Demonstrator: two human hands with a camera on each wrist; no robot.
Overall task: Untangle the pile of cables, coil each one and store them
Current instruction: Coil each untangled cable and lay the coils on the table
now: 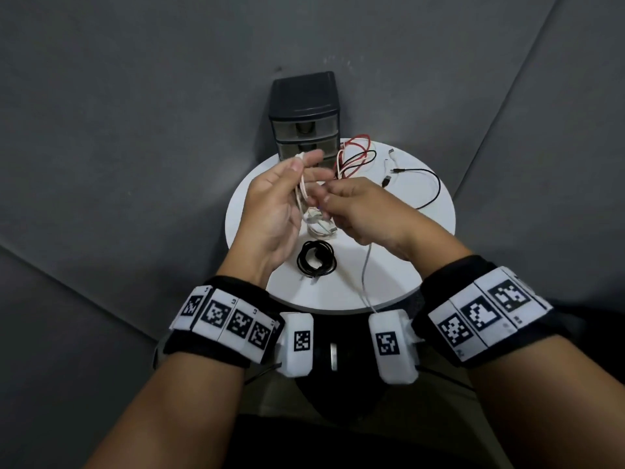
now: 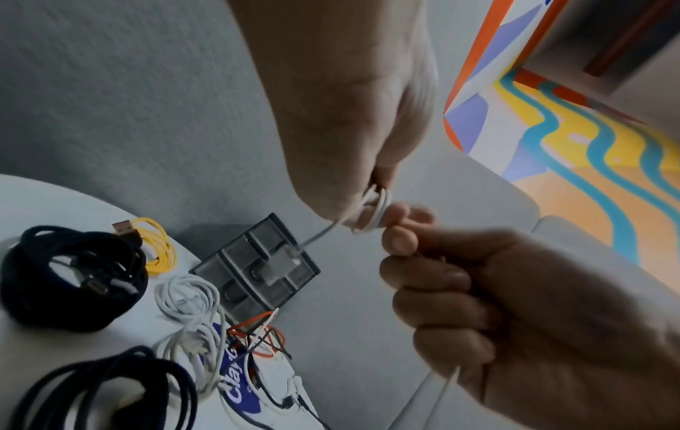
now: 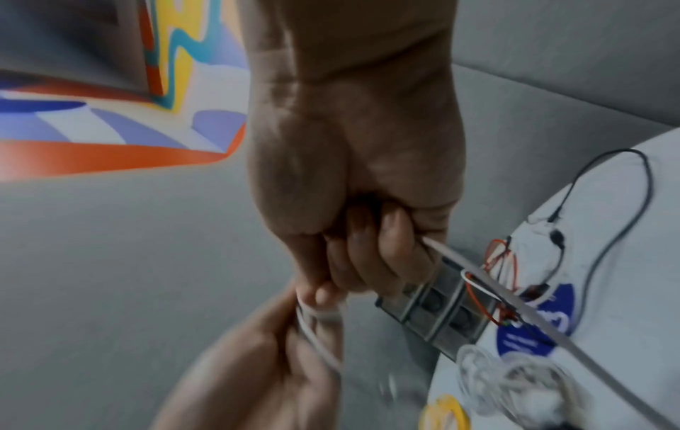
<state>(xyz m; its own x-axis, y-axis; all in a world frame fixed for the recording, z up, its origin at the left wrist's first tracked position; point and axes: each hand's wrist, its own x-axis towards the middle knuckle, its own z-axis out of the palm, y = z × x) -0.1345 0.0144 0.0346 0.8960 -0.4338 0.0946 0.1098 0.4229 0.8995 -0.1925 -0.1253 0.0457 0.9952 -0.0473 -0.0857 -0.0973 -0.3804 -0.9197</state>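
Observation:
Above the round white table (image 1: 389, 282) my left hand (image 1: 284, 201) holds a white cable (image 1: 302, 192), wound in loops round its fingers and pinched by the thumb. In the left wrist view the loops (image 2: 379, 209) sit at the fingertips and the cable's plug (image 2: 279, 263) hangs below. My right hand (image 1: 355, 211) grips the same cable's loose run in its fist, close to the left fingertips. The tail (image 1: 365, 275) trails off the table's front edge. In the right wrist view this run (image 3: 496, 288) leaves my right hand (image 3: 360, 232) slanting down to the right.
A dark drawer unit (image 1: 306, 120) stands at the table's back. Tangled red and black wires (image 1: 355, 157) and a loose black cable (image 1: 429, 184) lie at the back right. A white coil (image 1: 319, 228) and a black coil (image 1: 316, 260) lie in the middle; a yellow coil (image 2: 158, 250) lies nearby.

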